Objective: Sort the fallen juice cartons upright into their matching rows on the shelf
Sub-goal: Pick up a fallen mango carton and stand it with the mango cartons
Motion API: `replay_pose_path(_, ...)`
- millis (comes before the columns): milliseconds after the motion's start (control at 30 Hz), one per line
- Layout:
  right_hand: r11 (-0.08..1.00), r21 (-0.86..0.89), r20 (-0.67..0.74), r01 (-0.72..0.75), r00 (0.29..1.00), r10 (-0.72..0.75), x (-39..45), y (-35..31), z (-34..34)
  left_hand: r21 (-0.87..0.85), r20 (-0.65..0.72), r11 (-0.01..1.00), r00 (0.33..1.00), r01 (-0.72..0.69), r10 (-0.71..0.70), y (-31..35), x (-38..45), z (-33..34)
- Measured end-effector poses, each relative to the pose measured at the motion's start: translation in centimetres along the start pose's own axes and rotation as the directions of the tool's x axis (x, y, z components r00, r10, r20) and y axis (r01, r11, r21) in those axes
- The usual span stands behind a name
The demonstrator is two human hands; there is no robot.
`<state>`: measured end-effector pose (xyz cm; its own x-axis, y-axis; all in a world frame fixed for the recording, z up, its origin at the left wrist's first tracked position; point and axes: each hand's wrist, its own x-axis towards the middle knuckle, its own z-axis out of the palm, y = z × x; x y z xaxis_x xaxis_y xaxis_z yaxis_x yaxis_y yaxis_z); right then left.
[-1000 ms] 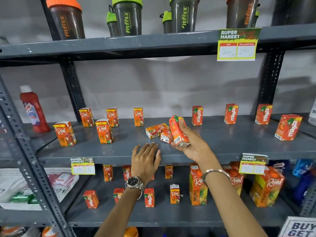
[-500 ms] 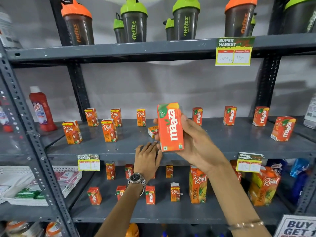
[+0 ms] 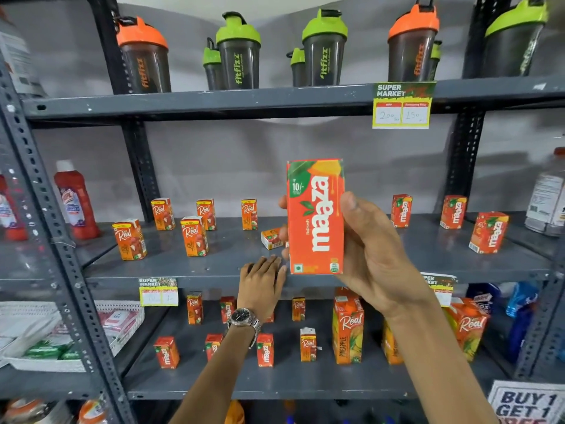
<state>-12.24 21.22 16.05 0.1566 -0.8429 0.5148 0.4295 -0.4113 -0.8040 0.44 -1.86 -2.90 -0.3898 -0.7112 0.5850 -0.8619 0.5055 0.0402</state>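
One orange Maaza carton, upright, seemingly undented

On the top tier you see shaker bottles standing in a row: an orange-lidded shaker at the left, a green-lidded shaker beside it, another green-lidded one near the middle and a second orange-lidded one further right. Below that last one a yellow price tag hangs from the tier's front edge. At your far left stands a red bottle with a white cap. A white basket of packets sits low on the left, and a "BUY 1 GET 1" sign fills the bottom right corner.
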Motion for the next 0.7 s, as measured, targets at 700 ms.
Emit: replay_pose_path(700, 0.854, -0.461, -0.623, -0.241, 0.774, -0.117, -0.8, 4.4, -29.7, -0.043, -0.103, 0.994, 0.990, 0.096, -0.100, 1.3, 0.5, 0.9)
